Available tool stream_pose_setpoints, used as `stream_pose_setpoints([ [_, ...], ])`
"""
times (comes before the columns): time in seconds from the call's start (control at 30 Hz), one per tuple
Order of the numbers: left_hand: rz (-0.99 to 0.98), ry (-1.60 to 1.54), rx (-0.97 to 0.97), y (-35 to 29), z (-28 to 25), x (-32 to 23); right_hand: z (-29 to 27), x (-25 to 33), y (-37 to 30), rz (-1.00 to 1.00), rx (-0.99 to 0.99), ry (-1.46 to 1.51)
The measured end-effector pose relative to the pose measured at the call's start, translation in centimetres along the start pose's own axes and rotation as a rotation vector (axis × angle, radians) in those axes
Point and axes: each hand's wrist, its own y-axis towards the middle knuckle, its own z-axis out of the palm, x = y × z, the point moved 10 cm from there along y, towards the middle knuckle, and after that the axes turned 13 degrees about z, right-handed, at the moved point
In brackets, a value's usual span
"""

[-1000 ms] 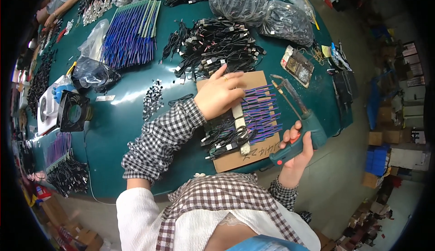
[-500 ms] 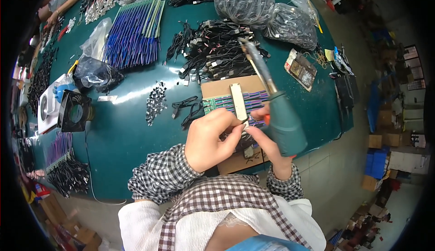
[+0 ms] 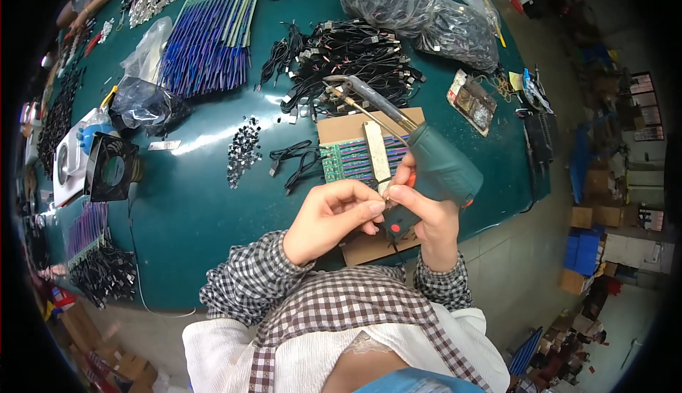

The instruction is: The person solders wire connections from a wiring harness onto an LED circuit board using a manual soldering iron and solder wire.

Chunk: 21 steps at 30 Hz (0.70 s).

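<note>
A green soldering gun [image 3: 444, 162] is in my right hand [image 3: 433, 222]; its metal tip points to the far left, above the board area. My right thumb and a finger also meet in front of the gun's handle, close to my left fingertips. My left hand [image 3: 330, 219] is closed in a pinch, and what is between its fingers is too small to make out. Under and beyond my hands lies a green circuit board panel [image 3: 337, 162] with purple-blue wires on a cardboard sheet [image 3: 337, 129]. A pale bar [image 3: 377, 150] lies across the wires.
Black USB cables [image 3: 355, 59] are heaped beyond the board. Small black and silver parts [image 3: 244, 148] lie to the left, near a loose black cable [image 3: 302, 159]. A fan [image 3: 114, 168] stands farther left. A stained tray [image 3: 472, 103] lies at the right.
The soldering gun has swung over, its tip moving from pointing away to pointing left and lower. My two hands stay together, with their fingertips shifted slightly.
</note>
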Motion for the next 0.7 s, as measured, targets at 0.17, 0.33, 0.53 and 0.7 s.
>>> stream_pose_setpoints([
  [0.17, 0.076, 0.048, -0.027, -0.2, 0.1, -0.6, -0.5, -1.2, 1.3, 0.103, 0.050, 0.135],
  [0.33, 0.173, 0.213, -0.196, -0.2, -1.5, -0.9, -1.9, -0.4, 0.2, 0.031, -0.109, -0.002],
  [0.53, 0.249, 0.411, -0.198, 0.0, -1.2, -1.6, -1.2, -0.5, -0.4, -0.058, -0.107, -0.191],
  [0.7, 0.274, 0.460, -0.210, 0.1, -0.9, -2.0, -0.9, -1.3, -0.3, -0.056, -0.085, -0.143],
])
